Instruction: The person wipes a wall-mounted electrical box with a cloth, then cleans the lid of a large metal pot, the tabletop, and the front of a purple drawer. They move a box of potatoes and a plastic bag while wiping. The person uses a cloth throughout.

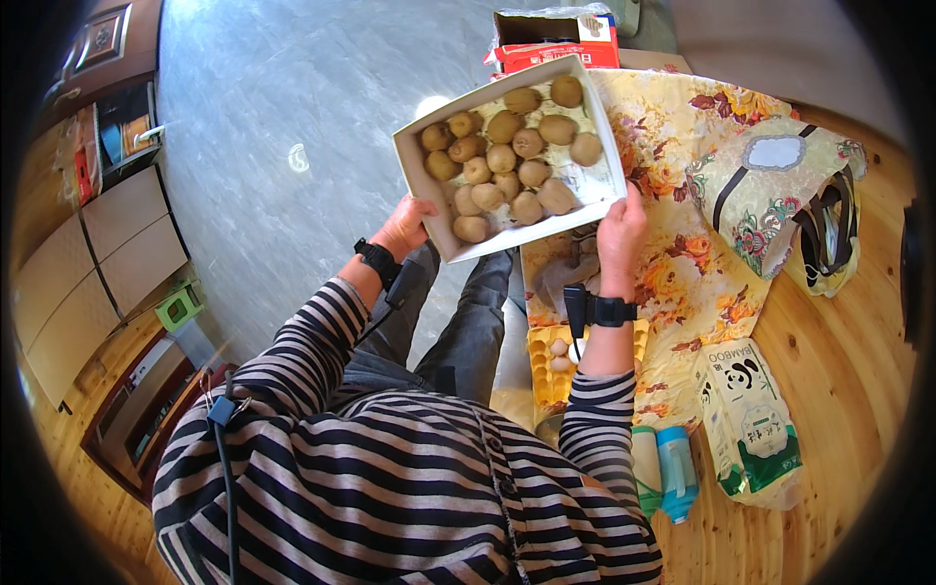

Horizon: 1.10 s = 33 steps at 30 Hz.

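Observation:
A shallow white cardboard box [457,252] with several brown kiwifruit [502,159] in it is held between my two hands. My left hand [406,225] grips its near left corner. At the near right corner my right hand [621,228] has hold of the wall, thumb on the rim. The box is turned a little, its right end farther from me, partly over the grey floor and partly over the flowered tablecloth. Most of the fruit lies to the left and middle, and bare box bottom shows on the right.
On the flowered tablecloth [702,292] are a yellow egg tray [541,365] with eggs and a floral fabric cover [760,183]. A bamboo tissue pack [753,431] and a blue bottle [678,472] stand nearer. A red carton [596,55] sits beyond the box. Cabinets [131,248] line the left.

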Motion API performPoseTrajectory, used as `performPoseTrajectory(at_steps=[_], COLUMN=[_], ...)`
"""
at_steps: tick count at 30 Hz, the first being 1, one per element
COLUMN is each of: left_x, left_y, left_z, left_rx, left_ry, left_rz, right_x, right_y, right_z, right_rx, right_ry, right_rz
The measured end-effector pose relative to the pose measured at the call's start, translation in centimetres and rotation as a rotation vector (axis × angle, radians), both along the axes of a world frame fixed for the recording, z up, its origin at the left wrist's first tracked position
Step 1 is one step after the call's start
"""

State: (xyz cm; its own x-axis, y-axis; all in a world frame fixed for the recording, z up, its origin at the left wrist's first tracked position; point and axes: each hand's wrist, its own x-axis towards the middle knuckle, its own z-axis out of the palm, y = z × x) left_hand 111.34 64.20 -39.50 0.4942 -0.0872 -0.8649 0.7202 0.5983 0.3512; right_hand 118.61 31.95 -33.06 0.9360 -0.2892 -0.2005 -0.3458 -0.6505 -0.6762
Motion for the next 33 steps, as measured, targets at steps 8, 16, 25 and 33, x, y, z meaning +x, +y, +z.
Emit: performPoseTrajectory(at_steps=[8,16,25,33], left_x=[-0.5,0.4,0.9,2.2], left_y=[3.2,4.9,4.6,7.0], left_z=[0.8,-0.1,0.2,-1.4], left_rx=[0.080,0.200,0.155,0.186], left_ry=[-0.028,0.078,0.214,0.236], left_rz=[0.115,0.019,0.105,0.081], right_x=[1.9,-1.0,-13.7,-13.5], right_y=[3.7,2.3,0.3,-1.5], right_z=[-3.6,-3.1,-1.9,-6.3], right_rx=[-0.032,0.068,-0.354,-0.363], right_ry=[-0.092,-0.093,0.580,0.366], right_rz=[0.121,0.050,0.037,-0.153])
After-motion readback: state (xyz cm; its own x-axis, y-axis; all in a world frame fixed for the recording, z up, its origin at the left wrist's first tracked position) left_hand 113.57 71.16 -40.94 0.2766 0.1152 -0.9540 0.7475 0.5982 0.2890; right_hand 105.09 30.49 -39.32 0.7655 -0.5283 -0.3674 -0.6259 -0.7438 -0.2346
